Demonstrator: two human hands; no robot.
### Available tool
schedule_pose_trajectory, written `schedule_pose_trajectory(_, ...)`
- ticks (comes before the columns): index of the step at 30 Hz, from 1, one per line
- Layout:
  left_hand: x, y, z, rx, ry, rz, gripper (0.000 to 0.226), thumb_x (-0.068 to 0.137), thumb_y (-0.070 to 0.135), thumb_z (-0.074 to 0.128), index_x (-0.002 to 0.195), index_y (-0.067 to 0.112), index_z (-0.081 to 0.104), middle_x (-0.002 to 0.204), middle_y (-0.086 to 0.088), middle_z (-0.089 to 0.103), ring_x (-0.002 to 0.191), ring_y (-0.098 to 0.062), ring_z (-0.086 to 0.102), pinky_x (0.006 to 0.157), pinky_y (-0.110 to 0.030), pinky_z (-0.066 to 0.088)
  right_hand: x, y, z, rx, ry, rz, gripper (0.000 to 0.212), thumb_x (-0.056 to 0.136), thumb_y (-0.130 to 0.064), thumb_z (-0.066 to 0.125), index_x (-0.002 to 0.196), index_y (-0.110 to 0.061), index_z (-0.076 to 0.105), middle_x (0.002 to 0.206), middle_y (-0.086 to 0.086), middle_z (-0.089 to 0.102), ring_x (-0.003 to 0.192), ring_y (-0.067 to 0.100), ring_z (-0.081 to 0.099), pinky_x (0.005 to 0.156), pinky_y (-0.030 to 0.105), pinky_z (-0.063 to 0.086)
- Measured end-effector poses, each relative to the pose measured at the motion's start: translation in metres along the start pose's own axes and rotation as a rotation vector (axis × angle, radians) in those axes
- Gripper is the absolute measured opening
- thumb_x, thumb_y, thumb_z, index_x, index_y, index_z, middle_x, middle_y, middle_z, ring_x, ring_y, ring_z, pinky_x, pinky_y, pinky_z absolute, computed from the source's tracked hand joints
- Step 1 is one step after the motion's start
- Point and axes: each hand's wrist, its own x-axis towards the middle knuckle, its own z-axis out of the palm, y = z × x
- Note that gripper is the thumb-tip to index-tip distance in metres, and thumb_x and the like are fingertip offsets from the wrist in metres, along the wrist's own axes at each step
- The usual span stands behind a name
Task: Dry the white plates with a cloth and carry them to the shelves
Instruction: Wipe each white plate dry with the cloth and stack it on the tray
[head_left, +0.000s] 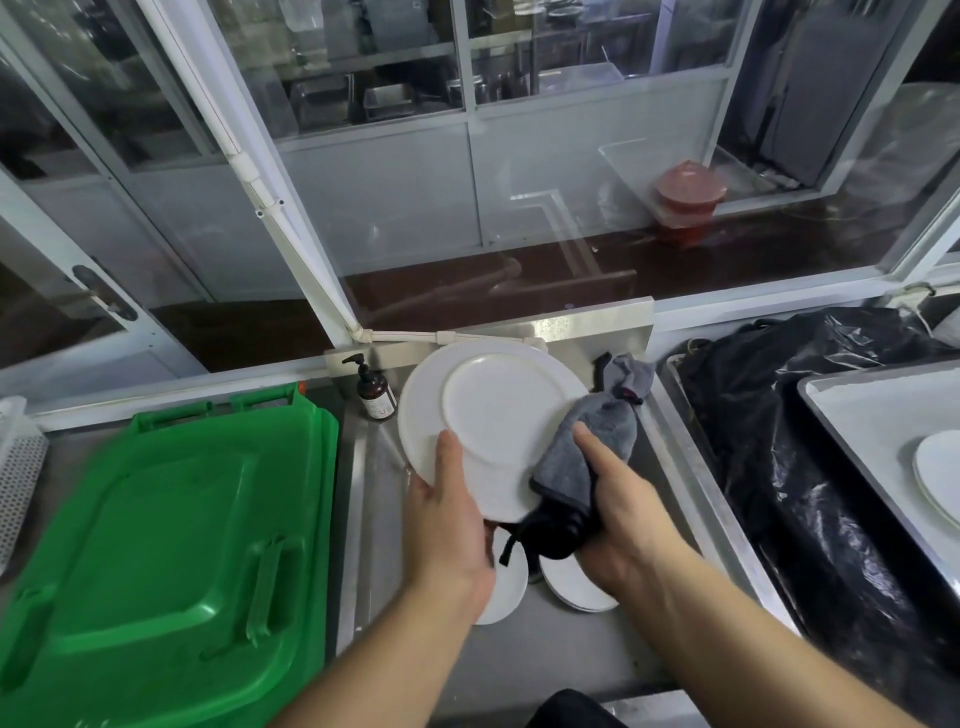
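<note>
Head view: left hand (451, 512) grips the near rim of the round white ceramic plate (493, 415), stiff, likely slippery and breakable, while right hand (618, 512) clutches the soft grey cloth (587, 452) against its right edge.

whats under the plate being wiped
Under the held plate, more white plates lie on the steel counter. The hands and grey cloth hide how many.

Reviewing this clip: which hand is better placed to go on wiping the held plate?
Right. The right hand already grips the grey cloth against the plate edge, while the left hand grips the plate's lower rim and holds it up.
</note>
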Motion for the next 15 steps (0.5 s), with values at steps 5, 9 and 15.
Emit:
schedule_pose_trajectory(5, 0.0, -0.001, -0.015, -0.008, -0.095, -0.052, 0.028, 0.097, 0.024, 0.067, 0.123, 0.029, 0.074, 0.121, -0.004, 0.078, 0.111, -0.025, 0.075, 0.086, -0.042, 0.063, 0.004, -0.008, -0.014, -0.038, -0.031, 0.018, 0.042, 0.096, -0.031, 0.074, 0.131, -0.009, 0.07, 0.123, 0.019, 0.076, 0.108, 0.039, 0.076, 0.078, 0.056, 0.063)
schedule_pose_trajectory(9, 0.017, 0.023, -0.036, 0.005, -0.171, -0.144, 0.052, 0.084, 0.035, 0.067, 0.132, 0.016, 0.068, 0.127, -0.014, 0.075, 0.114, -0.029, 0.072, 0.086, -0.04, 0.061, 0.01, -0.035, -0.028, -0.217, -0.085, -0.005, 0.045, 0.089, -0.03, 0.078, 0.127, -0.007, 0.075, 0.12, 0.018, 0.077, 0.098, 0.034, 0.078, 0.081, 0.049, 0.064)
schedule_pose_trajectory(15, 0.033, 0.062, -0.049, 0.105, -0.417, -0.191, 0.031, 0.086, 0.013, 0.073, 0.116, 0.013, 0.079, 0.116, -0.021, 0.076, 0.097, -0.031, 0.076, 0.073, -0.04, 0.067, 0.013, -0.066, -0.029, -0.314, -0.136, 0.051, 0.026, 0.087, -0.027, 0.076, 0.101, -0.007, 0.085, 0.104, 0.017, 0.079, 0.082, 0.031, 0.079, 0.067, 0.043, 0.064)
